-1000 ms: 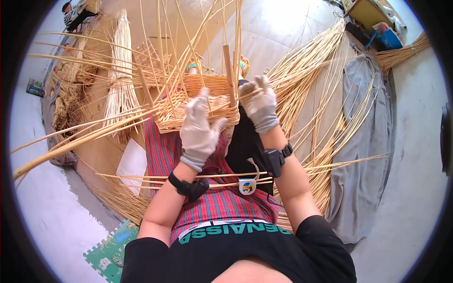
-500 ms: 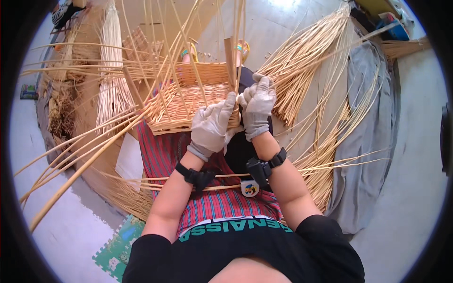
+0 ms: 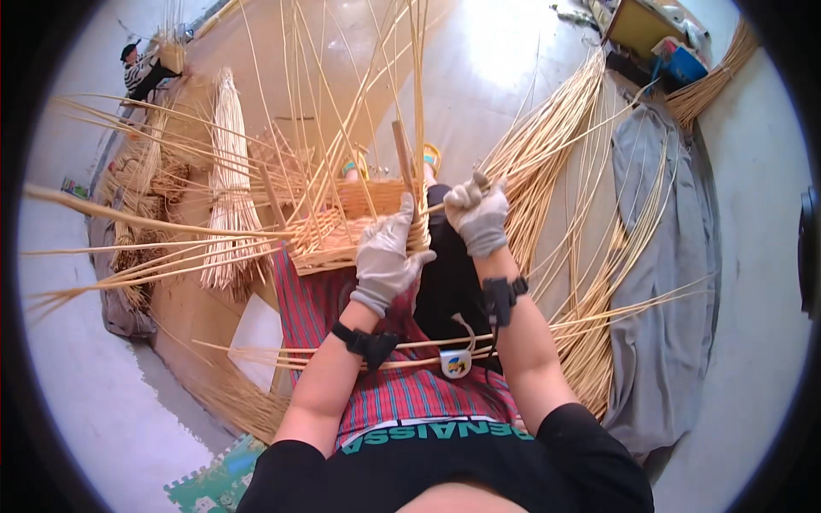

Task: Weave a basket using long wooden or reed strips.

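A partly woven wicker basket point(image 3: 366, 197) rests over my lap, long upright canes rising from it and others spreading out to the left. My gloved left hand point(image 3: 385, 256) is closed on its right front corner, fingers up along the side beside a thicker wooden post point(image 3: 402, 150). To the right of that corner my gloved right hand point(image 3: 475, 209) has its fingers curled tight on a cane strand point(image 3: 438, 208). Red striped cloth point(image 3: 304, 312) and black fabric lie beneath the basket.
Cane bundles lie left point(image 3: 227, 162) and right point(image 3: 547, 145), with grey cloth point(image 3: 650, 282) beside the right one. A blue container point(image 3: 684, 64) is at the back right, a foam mat point(image 3: 214, 479) at lower left. Another person point(image 3: 141, 73) sits at the far upper left.
My left hand has gone from looser fingers to a grip on the basket's corner. My right hand has closed further and sits slightly farther right of the basket. The whole view has shifted.
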`<act>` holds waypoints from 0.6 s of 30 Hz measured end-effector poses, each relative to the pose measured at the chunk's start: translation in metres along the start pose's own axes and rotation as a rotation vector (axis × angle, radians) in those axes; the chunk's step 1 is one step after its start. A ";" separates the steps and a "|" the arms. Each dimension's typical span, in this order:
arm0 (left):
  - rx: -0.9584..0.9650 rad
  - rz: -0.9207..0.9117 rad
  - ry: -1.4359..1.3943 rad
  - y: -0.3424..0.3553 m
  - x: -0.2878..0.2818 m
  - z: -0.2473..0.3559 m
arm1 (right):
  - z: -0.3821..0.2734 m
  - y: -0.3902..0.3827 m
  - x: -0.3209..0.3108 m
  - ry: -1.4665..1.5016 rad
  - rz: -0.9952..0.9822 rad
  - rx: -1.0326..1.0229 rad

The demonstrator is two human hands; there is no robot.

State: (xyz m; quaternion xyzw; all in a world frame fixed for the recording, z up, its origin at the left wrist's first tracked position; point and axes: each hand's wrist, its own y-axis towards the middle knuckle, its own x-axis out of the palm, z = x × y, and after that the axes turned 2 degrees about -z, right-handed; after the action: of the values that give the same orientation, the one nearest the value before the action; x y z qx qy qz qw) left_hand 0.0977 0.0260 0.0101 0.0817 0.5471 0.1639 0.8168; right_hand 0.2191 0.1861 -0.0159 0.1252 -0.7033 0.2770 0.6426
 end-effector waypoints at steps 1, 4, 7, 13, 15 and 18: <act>-0.003 -0.023 0.012 0.001 0.000 -0.001 | -0.004 -0.002 -0.002 -0.050 -0.008 0.001; 0.009 -0.018 0.002 0.007 0.004 -0.004 | 0.000 -0.026 0.015 -0.219 0.034 -0.090; -0.036 -0.082 -0.100 0.011 -0.001 0.000 | 0.041 -0.065 0.028 -1.159 -0.103 -0.472; -0.130 -0.081 -0.490 -0.013 -0.004 -0.011 | 0.054 -0.109 0.108 -1.488 -0.394 -0.234; -0.199 -0.097 -0.676 -0.017 -0.010 -0.009 | 0.055 -0.083 0.082 -1.180 -0.448 0.032; -0.077 0.069 -0.848 -0.025 -0.045 0.002 | 0.046 -0.019 0.034 -1.752 -0.070 -0.303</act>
State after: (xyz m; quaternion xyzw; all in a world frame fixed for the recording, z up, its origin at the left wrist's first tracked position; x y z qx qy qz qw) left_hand 0.0882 -0.0135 0.0417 0.1298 0.1534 0.1635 0.9659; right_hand 0.1863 0.1516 0.0208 0.2272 -0.9672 -0.0340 -0.1083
